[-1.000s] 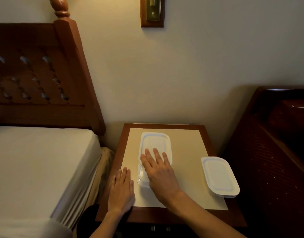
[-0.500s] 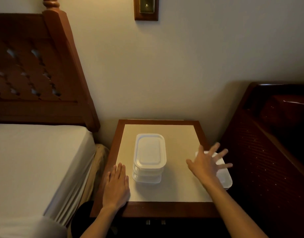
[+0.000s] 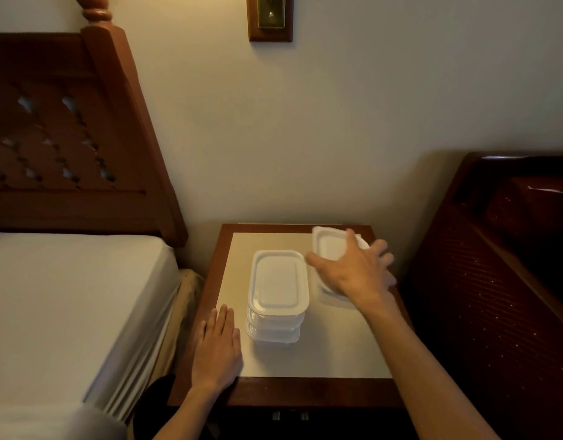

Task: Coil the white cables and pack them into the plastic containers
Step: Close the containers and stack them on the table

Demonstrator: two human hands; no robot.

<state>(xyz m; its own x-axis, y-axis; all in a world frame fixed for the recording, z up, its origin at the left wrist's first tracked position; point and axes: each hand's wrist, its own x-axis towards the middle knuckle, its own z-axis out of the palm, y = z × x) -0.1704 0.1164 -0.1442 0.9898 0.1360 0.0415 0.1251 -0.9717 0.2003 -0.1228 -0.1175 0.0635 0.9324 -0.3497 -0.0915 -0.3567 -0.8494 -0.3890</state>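
A stack of three white lidded plastic containers stands in the middle of the nightstand. Just right of the stack, my right hand grips a fourth lidded container from above, thumb on its left edge and fingers over its right. That container is tilted, and its far end points toward the wall. My left hand rests flat on the nightstand's front left, a little apart from the stack. No loose white cable is in view.
A bed with a white sheet and a wooden headboard lies close on the left. Dark wooden furniture stands tight against the nightstand's right side. A brass wall fixture hangs above.
My right hand left the top of the stack, reached to the container at the nightstand's right edge, took hold of it and brought it beside the stack. The left hand stayed put.
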